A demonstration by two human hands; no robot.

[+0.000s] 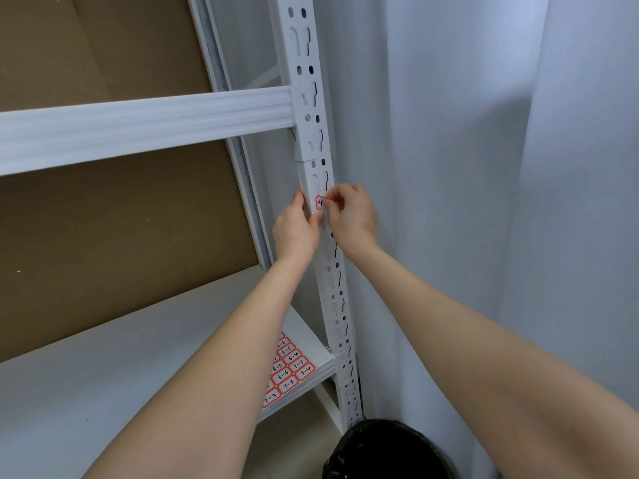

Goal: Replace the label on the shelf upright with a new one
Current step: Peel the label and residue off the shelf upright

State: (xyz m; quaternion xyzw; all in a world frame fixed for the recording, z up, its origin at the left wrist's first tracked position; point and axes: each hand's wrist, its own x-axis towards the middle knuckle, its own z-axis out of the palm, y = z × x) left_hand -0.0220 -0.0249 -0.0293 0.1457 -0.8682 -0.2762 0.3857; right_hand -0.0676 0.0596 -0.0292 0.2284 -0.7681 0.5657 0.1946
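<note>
Right hand (352, 216) pinching label (320, 202) on upright (313, 108) — left hand (296, 228) gripping upright.

Soft, even indoor light, faint shadows, wide-angle bending at the edges.

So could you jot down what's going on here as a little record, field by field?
activity: working a red-bordered label on the white shelf upright
right hand: fingertips pinched at the label's edge
left hand: braced against the upright beside the label
label text: handwritten, mostly hidden by fingers
spare labels: label sheet lying on the lower shelf, numbered 6-1, 7-3 and so on
below: bin with black liner on the floor
behind shelf: brown backing board
</note>
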